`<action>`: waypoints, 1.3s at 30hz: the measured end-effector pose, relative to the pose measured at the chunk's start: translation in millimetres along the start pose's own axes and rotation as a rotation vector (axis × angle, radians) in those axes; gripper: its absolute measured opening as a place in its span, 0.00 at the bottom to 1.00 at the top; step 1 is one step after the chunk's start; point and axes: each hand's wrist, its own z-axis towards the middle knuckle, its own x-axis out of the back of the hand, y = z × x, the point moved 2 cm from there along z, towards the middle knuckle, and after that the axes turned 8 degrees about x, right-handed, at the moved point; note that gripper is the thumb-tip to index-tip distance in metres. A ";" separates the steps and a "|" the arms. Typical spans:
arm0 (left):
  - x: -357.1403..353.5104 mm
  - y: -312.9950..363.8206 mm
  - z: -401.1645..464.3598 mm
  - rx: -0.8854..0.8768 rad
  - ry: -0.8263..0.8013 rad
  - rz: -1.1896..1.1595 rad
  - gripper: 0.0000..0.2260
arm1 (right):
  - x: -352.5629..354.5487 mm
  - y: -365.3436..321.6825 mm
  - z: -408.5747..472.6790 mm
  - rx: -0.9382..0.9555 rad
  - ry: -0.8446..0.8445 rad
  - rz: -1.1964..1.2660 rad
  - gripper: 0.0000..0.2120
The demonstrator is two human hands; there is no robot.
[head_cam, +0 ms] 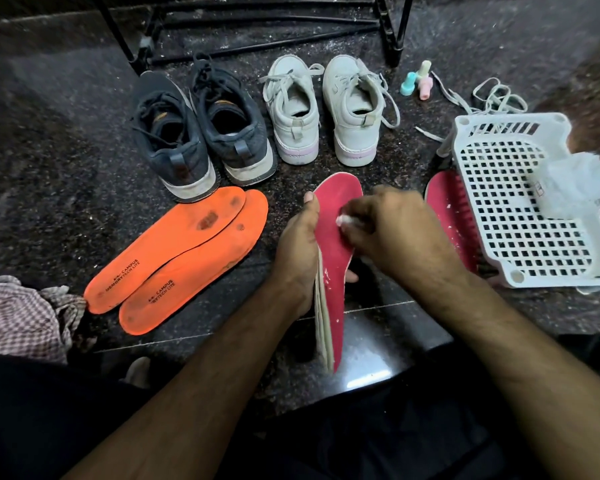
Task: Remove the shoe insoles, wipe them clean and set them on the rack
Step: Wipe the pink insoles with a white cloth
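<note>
On the floor, all four insoles are out; none sits on the rack [257,26]. Left hand [297,244] grips a pink insole [336,216], right hand [392,230] pinching a white wipe [343,221] against it.

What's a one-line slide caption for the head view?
Left hand holds pink foam insole upright while right hand rubs it with small white wipe.

A dark speckled granite floor [66,174] is seen under everything. Dark grey sneakers [201,133], white sneakers [321,112], two orange foam insoles [177,258] and a white plastic basket [520,202] are laid right on it.
</note>
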 end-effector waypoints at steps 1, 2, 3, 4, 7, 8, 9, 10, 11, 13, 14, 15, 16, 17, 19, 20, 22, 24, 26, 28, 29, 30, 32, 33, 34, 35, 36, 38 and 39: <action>1.3 -0.5 0.2 -0.008 0.008 0.018 0.29 | 1.6 2.8 1.4 -0.018 0.024 -0.013 0.10; 1.8 -0.9 0.2 -0.004 0.024 0.027 0.29 | 1.6 1.8 0.6 -0.016 0.024 -0.019 0.10; 2.0 -0.7 -0.3 0.004 0.031 0.019 0.30 | -0.4 -2.1 -1.6 0.005 0.001 -0.003 0.10; 1.8 -0.6 -0.8 0.010 0.036 -0.006 0.30 | -4.1 -9.0 -5.1 0.038 -0.051 0.034 0.11; 0.8 0.5 -2.0 -0.017 0.050 -0.082 0.31 | -9.1 -24.9 -15.4 0.103 -0.196 0.098 0.15; 1.3 0.6 -0.9 -0.023 0.051 -0.065 0.30 | -7.5 -22.0 -14.6 0.088 -0.175 0.093 0.15; 1.0 0.5 -0.2 -0.028 0.031 -0.030 0.28 | -4.5 -16.0 -12.6 0.058 -0.123 0.083 0.13; 0.6 0.5 0.2 -0.034 0.017 0.018 0.27 | 0.3 -9.1 -10.3 0.018 -0.059 0.062 0.11; 0.5 0.5 0.4 -0.041 0.010 0.052 0.27 | 5.1 -3.2 -8.0 -0.012 0.009 0.024 0.10; 1.9 -0.5 1.5 -0.054 0.011 0.067 0.27 | 8.8 -1.2 -5.9 -0.032 0.092 -0.057 0.10; 1.9 -0.4 0.9 -0.055 0.016 0.057 0.28 | 7.2 -4.9 -6.2 -0.020 0.087 -0.071 0.10; 1.4 -0.1 -0.7 -0.050 0.014 0.033 0.29 | 2.4 -10.4 -7.7 0.009 0.044 -0.049 0.10; 1.3 -0.4 -1.8 -0.051 0.003 -0.005 0.30 | -3.4 -17.3 -10.1 0.036 -0.028 0.003 0.09; 1.3 -0.6 -1.6 -0.053 -0.010 -0.043 0.30 | -8.0 -22.3 -12.8 0.049 -0.103 0.060 0.08; 1.6 -1.0 0.7 -0.050 -0.001 -0.033 0.30 | -8.9 -19.6 -14.4 0.020 -0.141 0.084 0.08; 1.6 -1.5 2.0 -0.046 0.011 0.010 0.29 | -5.2 -13.7 -12.8 -0.004 -0.099 0.054 0.09; 1.1 -3.4 3.4 -0.027 0.002 0.070 0.28 | 5.7 0.5 -8.3 -0.054 0.020 -0.022 0.10; 0.0 -4.1 2.2 -0.017 -0.032 0.102 0.28 | 16.4 8.7 -2.7 -0.080 0.134 -0.037 0.10; 0.2 -2.6 0.7 -0.015 -0.041 0.087 0.28 | 19.6 8.3 -1.0 -0.057 0.179 -0.019 0.10; 0.8 -1.6 1.5 -0.014 -0.037 0.056 0.29 | 14.3 1.2 -5.7 0.006 0.093 0.068 0.10; 1.5 -1.9 2.7 -0.016 -0.028 0.052 0.30 | 10.7 -4.0 -9.0 0.026 0.019 0.125 0.09; 0.9 -1.8 2.5 -0.021 -0.013 0.062 0.30 | 7.0 -7.1 -12.1 0.035 -0.046 0.155 0.09; 0.8 -3.6 2.1 -0.016 -0.007 0.094 0.28 | 3.1 -4.4 -12.3 0.029 -0.062 0.103 0.09; -0.8 -4.5 0.9 -0.003 -0.030 0.112 0.28 | 4.8 0.7 -9.8 0.011 -0.022 0.046 0.09; -3.2 -4.2 -1.7 0.008 -0.057 0.130 0.28 | 8.6 6.6 -5.6 -0.014 0.035 -0.008 0.09; -4.1 -3.9 -3.4 0.014 -0.083 0.140 0.29 | 13.6 12.3 -1.2 -0.038 0.099 -0.045 0.10; -5.2 -3.5 -5.5 0.016 -0.110 0.139 0.28 | 19.3 16.1 2.7 -0.057 0.164 -0.060 0.10; -7.2 -0.1 -9.0 0.024 -0.144 0.126 0.27 | 24.9 18.0 5.4 -0.061 0.236 -0.031 0.10; -7.7 1.7 -10.0 0.039 -0.150 0.114 0.26 | 24.6 14.8 4.0 -0.036 0.225 0.016 0.09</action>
